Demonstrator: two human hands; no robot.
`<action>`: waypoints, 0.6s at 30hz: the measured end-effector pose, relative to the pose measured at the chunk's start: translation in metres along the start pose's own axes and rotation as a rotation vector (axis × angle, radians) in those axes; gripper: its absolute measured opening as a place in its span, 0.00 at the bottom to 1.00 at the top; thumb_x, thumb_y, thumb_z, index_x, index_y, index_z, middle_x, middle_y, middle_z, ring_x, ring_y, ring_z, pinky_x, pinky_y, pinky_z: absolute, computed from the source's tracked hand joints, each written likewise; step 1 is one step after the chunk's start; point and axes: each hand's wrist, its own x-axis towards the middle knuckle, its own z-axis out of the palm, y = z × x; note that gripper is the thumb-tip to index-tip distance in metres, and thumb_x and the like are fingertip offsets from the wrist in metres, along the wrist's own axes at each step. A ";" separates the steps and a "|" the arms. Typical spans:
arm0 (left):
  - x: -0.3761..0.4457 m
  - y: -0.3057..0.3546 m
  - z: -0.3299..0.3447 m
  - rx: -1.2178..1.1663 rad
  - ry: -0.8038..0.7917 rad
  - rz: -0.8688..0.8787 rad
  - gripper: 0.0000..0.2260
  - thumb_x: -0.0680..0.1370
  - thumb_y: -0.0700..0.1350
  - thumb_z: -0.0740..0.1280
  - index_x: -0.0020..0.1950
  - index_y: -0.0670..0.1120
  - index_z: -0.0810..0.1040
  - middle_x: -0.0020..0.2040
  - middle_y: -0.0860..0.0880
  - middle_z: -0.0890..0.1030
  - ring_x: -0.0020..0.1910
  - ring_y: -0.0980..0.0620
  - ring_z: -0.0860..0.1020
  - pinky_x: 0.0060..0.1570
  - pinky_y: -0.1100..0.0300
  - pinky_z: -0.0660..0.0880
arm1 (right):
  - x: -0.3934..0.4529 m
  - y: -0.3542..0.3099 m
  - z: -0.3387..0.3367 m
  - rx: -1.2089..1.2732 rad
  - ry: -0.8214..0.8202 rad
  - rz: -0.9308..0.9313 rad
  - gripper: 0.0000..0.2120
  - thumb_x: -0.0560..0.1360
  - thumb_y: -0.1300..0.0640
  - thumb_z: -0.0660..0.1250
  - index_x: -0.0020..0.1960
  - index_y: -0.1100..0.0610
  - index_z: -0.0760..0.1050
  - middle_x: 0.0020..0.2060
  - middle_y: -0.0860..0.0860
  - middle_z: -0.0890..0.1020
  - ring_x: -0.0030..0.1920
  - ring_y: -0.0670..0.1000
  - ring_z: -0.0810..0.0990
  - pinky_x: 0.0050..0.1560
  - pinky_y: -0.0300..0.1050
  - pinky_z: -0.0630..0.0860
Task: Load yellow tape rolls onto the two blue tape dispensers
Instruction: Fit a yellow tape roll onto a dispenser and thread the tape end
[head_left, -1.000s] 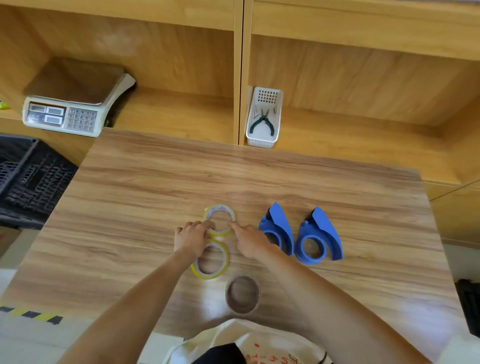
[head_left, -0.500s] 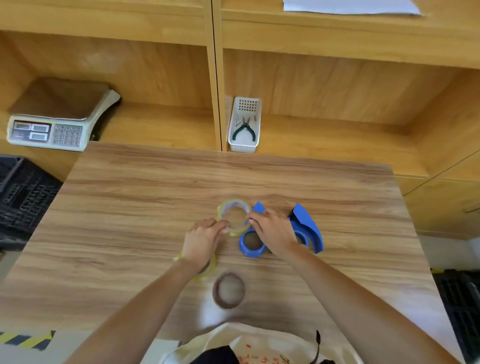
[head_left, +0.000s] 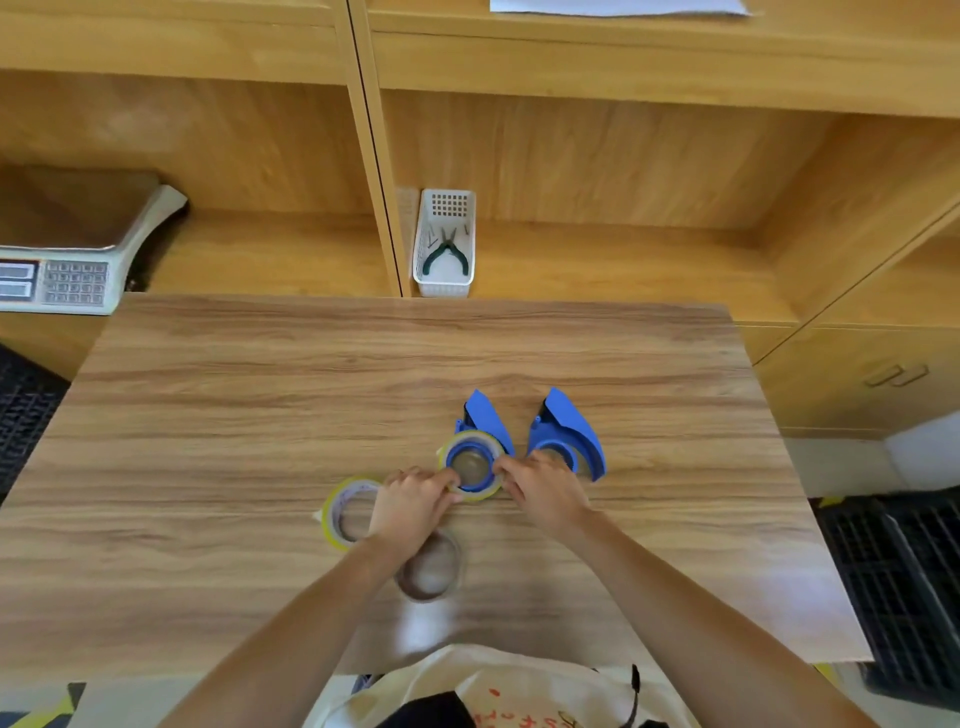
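Note:
Two blue tape dispensers lie flat on the wooden table (head_left: 260, 415). The left dispenser (head_left: 485, 418) has a yellow tape roll (head_left: 470, 441) sitting around its blue hub. My left hand (head_left: 413, 501) pinches that roll's near-left rim, and my right hand (head_left: 543, 486) holds its right rim. The right dispenser (head_left: 569, 428) stands just beyond my right hand, its hub partly hidden. A second yellow tape roll (head_left: 343, 512) lies flat to the left of my left hand, partly covered by it.
A brown empty-looking tape core (head_left: 431, 569) lies near the front edge under my left wrist. A white basket with pliers (head_left: 444, 244) and a weighing scale (head_left: 78, 260) sit on the shelf behind. Black crates (head_left: 904, 587) stand right and left of the table.
The yellow roll that lay on the table beside the left dispenser now sits around its hub, with both hands at its rim. The second roll is uncovered at the left.

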 end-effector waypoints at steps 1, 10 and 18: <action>0.000 0.001 0.001 0.013 -0.013 -0.018 0.11 0.64 0.56 0.79 0.39 0.54 0.83 0.28 0.51 0.81 0.27 0.50 0.81 0.27 0.61 0.76 | 0.001 -0.001 0.001 -0.007 -0.008 0.000 0.14 0.80 0.55 0.57 0.64 0.48 0.72 0.50 0.53 0.82 0.58 0.55 0.74 0.52 0.51 0.73; 0.006 0.006 0.008 -0.109 -0.270 -0.130 0.14 0.82 0.53 0.60 0.64 0.47 0.68 0.55 0.41 0.81 0.54 0.38 0.80 0.54 0.49 0.73 | 0.014 -0.010 0.007 -0.117 -0.086 0.015 0.17 0.78 0.63 0.60 0.65 0.54 0.69 0.52 0.55 0.82 0.58 0.57 0.73 0.53 0.52 0.71; 0.008 -0.005 0.012 -0.234 -0.354 -0.135 0.15 0.83 0.51 0.58 0.68 0.51 0.63 0.52 0.40 0.83 0.51 0.37 0.80 0.51 0.48 0.74 | 0.011 -0.010 0.009 -0.099 -0.053 0.037 0.21 0.74 0.65 0.63 0.65 0.53 0.65 0.52 0.53 0.80 0.50 0.59 0.80 0.40 0.49 0.71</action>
